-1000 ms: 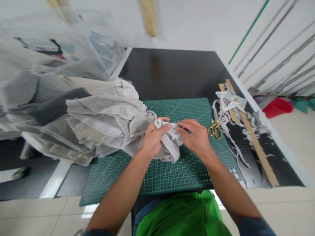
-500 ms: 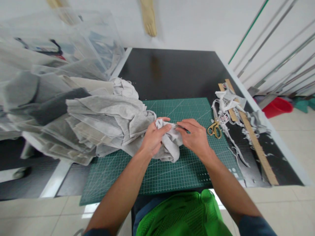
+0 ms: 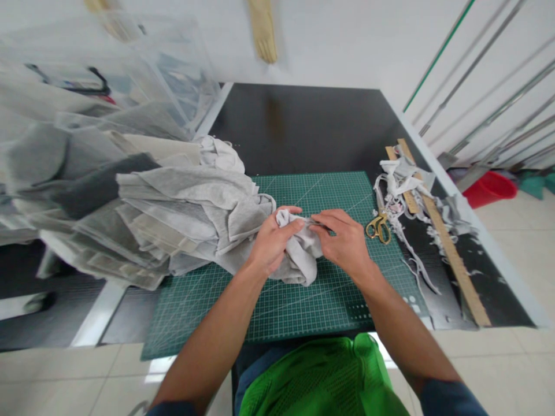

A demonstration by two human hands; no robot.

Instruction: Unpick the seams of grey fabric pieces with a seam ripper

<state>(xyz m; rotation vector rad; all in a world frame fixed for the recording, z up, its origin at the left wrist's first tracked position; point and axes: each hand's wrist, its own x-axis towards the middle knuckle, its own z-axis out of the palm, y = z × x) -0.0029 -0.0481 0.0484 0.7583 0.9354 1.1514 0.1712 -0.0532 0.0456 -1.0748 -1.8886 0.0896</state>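
Observation:
Light grey knit fabric [image 3: 301, 260] is bunched up over the green cutting mat [image 3: 303, 312]. My left hand [image 3: 273, 240] is closed round a gathered edge of it, thumb on top. From the right, my right hand [image 3: 342, 237] pinches a small slim metal tool [image 3: 313, 223], its tip against the gathered cloth by my left thumb. Fingers and cloth hide most of the tool, so its kind is unclear. The held fabric trails left into a larger grey heap [image 3: 203, 196].
Gold-handled scissors [image 3: 378, 228] lie at the mat's right side, beside white fabric scraps [image 3: 403, 179]. Long wooden rulers [image 3: 455, 260] rest near the table's right edge. Clear plastic bins [image 3: 173, 75] stand behind stacked grey cloth pieces [image 3: 104, 190] at left. A red bucket [image 3: 492, 188] is on the floor.
Almost nothing differs. Both hands keep their hold on the fabric and the tool, and the view has shifted very slightly.

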